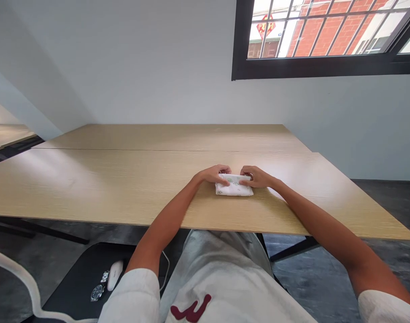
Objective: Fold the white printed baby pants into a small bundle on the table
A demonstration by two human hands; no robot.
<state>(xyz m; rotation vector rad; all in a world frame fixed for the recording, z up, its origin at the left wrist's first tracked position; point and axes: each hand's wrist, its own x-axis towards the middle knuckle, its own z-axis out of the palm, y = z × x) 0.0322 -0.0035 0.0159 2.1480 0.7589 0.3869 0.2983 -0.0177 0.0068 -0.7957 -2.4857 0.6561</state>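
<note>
A folded white cloth (234, 190) with small green and dark prints is on the wooden table, in front of my body. At its left end, my left hand (219, 174) pinches the upper edge, the thumb on the near face and the fingers curled behind. My right hand (254, 176) grips the right end in much the same way. Parts of the fingertips are hidden behind the cloth.
The pale wooden table (124, 188) reaches to the wall, with a seam across it. On a black chair seat (73, 273) at lower left lie a metal wristwatch (99, 288) and a white oval case (115, 274). A barred window (312, 67) is at upper right.
</note>
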